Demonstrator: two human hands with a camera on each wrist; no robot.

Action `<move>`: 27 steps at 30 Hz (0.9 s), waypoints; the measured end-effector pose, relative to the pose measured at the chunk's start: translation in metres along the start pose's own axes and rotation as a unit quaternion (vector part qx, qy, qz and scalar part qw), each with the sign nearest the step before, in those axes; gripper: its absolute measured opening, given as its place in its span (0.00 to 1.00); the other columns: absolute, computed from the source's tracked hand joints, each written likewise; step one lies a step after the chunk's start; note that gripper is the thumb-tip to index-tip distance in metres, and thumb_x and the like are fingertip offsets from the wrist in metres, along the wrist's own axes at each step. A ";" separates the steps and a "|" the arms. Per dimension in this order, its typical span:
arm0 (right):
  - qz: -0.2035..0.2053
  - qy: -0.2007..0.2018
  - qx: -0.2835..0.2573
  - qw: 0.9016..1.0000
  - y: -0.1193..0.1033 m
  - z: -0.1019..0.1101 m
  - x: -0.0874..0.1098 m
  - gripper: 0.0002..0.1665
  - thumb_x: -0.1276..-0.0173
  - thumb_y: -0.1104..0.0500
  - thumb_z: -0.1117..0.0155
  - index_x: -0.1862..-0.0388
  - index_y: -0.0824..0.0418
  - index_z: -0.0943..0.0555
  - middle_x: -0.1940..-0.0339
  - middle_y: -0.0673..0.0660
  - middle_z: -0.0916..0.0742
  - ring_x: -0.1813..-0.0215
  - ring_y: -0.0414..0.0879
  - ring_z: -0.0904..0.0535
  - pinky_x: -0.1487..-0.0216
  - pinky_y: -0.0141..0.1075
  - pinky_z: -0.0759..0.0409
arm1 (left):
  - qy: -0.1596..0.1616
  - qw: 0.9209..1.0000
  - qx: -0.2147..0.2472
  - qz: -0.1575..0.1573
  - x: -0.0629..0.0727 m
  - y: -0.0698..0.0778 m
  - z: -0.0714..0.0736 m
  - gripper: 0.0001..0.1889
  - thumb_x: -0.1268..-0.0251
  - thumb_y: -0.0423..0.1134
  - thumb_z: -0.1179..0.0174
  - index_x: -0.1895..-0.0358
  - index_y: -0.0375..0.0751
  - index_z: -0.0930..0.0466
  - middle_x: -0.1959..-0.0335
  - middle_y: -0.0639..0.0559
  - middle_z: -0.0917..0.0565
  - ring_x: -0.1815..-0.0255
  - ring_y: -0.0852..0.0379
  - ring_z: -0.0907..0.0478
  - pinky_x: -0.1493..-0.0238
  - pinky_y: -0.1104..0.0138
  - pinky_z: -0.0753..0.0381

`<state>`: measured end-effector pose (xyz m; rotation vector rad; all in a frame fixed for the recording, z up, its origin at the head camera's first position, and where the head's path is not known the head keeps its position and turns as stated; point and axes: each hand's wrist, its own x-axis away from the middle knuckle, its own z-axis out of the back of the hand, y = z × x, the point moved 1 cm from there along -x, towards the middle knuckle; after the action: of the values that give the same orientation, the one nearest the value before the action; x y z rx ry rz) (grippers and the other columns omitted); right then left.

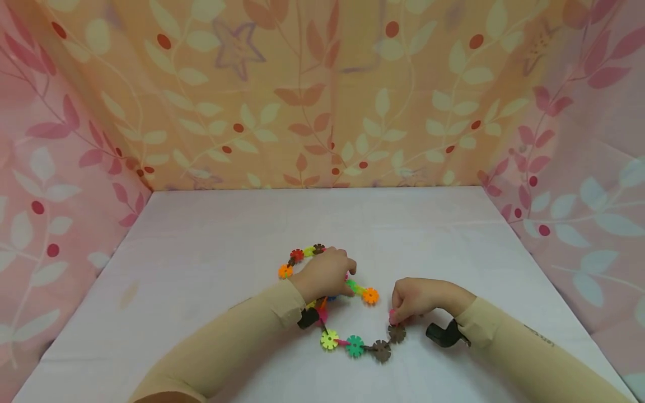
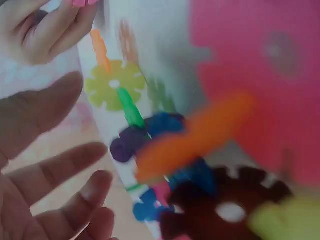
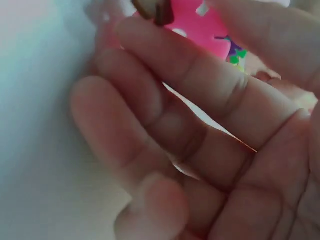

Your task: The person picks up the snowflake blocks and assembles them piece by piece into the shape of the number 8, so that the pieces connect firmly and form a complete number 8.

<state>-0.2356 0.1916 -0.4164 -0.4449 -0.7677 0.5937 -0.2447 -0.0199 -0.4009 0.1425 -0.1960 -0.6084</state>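
Observation:
A chain of notched plastic discs curves over the table, among them a yellow disc point(image 1: 330, 340), a teal disc point(image 1: 355, 346) and two brown discs point(image 1: 381, 351). At its right end my right hand point(image 1: 418, 296) pinches a pink disc point(image 1: 393, 317) between thumb and fingertips, beside the last brown disc; the pink disc point(image 3: 205, 25) also shows in the right wrist view. My left hand point(image 1: 327, 274) hovers over the middle of the chain and hides part of it. Its fingers point(image 2: 60, 195) are spread with nothing between them, close to linked discs.
Further links lead to an orange disc point(image 1: 285, 271) and a red disc point(image 1: 297, 255) at the left, and to another orange disc point(image 1: 370, 296) between the hands. A white cloth covers the table point(image 1: 201, 224). Patterned curtains point(image 1: 302, 112) stand behind and at both sides.

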 end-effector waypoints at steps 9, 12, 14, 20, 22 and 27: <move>0.038 0.062 0.019 0.997 -0.004 0.004 -0.007 0.13 0.42 0.58 0.36 0.85 0.57 0.20 0.88 0.43 0.28 0.85 0.37 0.38 0.82 0.28 0.42 | -0.084 0.995 -0.025 -0.039 -0.023 0.019 -0.005 0.22 0.54 0.50 0.31 0.52 0.54 0.21 0.60 0.58 0.21 0.60 0.57 0.29 0.61 0.67 0.27; 0.046 0.073 0.028 0.996 -0.005 0.003 -0.008 0.12 0.41 0.58 0.36 0.84 0.56 0.20 0.87 0.43 0.28 0.83 0.36 0.37 0.81 0.28 0.40 | -0.103 0.993 -0.020 -0.051 -0.029 0.023 -0.008 0.18 0.53 0.45 0.31 0.55 0.54 0.20 0.63 0.60 0.21 0.61 0.59 0.28 0.61 0.67 0.26; 0.053 0.079 0.026 0.995 -0.005 0.002 -0.009 0.13 0.40 0.58 0.37 0.84 0.57 0.20 0.88 0.43 0.27 0.83 0.36 0.37 0.81 0.28 0.40 | -0.110 0.992 -0.023 -0.059 -0.031 0.026 -0.010 0.13 0.51 0.40 0.33 0.59 0.52 0.20 0.67 0.60 0.21 0.65 0.60 0.28 0.64 0.68 0.26; 0.068 0.095 0.013 0.993 -0.002 -0.001 -0.011 0.14 0.39 0.59 0.38 0.84 0.57 0.19 0.87 0.43 0.26 0.83 0.36 0.36 0.81 0.27 0.39 | -0.093 0.991 -0.069 -0.073 -0.034 0.031 -0.012 0.06 0.48 0.36 0.38 0.71 0.52 0.25 0.78 0.59 0.27 0.74 0.60 0.31 0.75 0.68 0.31; 0.073 0.100 0.009 0.992 -0.001 -0.002 -0.012 0.14 0.39 0.59 0.38 0.84 0.57 0.19 0.86 0.43 0.25 0.82 0.35 0.36 0.80 0.27 0.38 | -0.090 0.991 -0.067 -0.073 -0.034 0.030 -0.010 0.05 0.48 0.36 0.38 0.70 0.52 0.24 0.78 0.60 0.27 0.74 0.60 0.32 0.76 0.69 0.32; 0.084 0.113 0.014 0.990 0.000 -0.003 -0.013 0.13 0.39 0.59 0.38 0.84 0.56 0.19 0.84 0.42 0.24 0.79 0.35 0.34 0.78 0.28 0.35 | -0.090 0.993 -0.033 -0.076 -0.034 0.026 -0.009 0.09 0.49 0.38 0.36 0.63 0.51 0.20 0.72 0.62 0.23 0.70 0.61 0.29 0.70 0.70 0.28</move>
<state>-0.2407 0.1825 -0.4251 -0.5443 -0.5076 0.6963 -0.2559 0.0212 -0.4090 0.0393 -0.3407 -0.7797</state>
